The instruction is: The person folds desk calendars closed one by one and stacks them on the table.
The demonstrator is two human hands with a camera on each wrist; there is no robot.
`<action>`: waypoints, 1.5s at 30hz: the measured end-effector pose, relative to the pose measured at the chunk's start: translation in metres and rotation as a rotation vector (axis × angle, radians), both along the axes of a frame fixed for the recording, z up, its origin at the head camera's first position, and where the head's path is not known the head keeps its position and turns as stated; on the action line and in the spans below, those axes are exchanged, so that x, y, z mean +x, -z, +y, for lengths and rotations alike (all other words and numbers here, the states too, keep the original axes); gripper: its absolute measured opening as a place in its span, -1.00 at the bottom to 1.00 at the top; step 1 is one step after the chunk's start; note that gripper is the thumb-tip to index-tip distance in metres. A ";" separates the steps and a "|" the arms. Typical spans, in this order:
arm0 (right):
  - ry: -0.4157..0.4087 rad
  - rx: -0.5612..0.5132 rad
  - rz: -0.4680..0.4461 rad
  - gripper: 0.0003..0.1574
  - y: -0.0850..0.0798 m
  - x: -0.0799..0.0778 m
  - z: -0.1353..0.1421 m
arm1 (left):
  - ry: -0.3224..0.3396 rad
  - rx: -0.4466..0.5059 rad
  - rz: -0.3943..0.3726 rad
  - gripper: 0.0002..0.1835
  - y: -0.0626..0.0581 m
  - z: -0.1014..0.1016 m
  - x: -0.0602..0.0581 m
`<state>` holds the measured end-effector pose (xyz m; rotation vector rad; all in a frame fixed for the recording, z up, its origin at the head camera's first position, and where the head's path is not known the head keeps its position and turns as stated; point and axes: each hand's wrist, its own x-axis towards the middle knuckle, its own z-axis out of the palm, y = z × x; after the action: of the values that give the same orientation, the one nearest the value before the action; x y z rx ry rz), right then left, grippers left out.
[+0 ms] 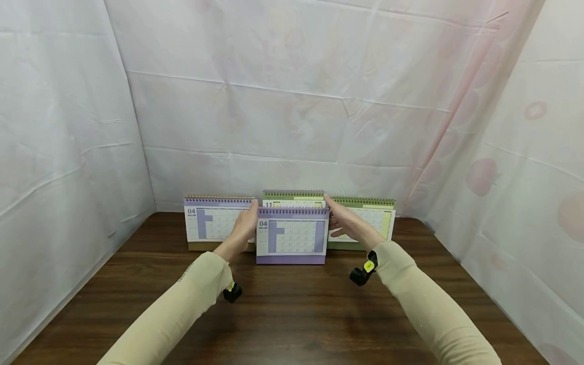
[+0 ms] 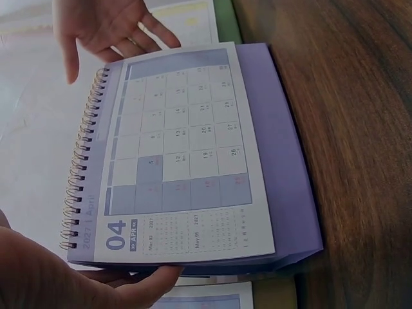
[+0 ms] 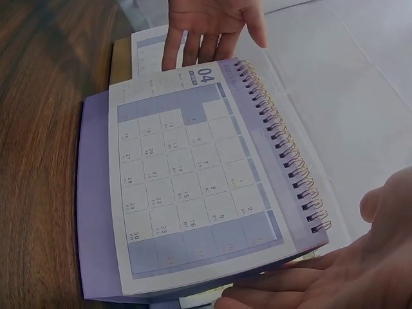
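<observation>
Fingers beside front calendar, green calendars behind

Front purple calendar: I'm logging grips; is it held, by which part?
Cannot be told: left hand and right hand, fingers extended, flank the front calendar at its side edges.

High forward head view; close wrist views, front calendar in both.

The front calendar carries a purple base and purple-gridded white page. The table shows dark brown woodgrain.
</observation>
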<state>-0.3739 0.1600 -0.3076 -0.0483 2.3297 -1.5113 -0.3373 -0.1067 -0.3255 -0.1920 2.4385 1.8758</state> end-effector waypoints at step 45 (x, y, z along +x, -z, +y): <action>-0.010 -0.173 0.073 -0.32 -0.026 0.032 0.006 | -0.027 0.183 0.060 -0.47 -0.015 0.008 0.030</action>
<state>-0.3424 0.1657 -0.2813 -0.1610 2.2436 -1.7300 -0.3070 -0.0986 -0.3102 -0.1621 2.2934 2.1310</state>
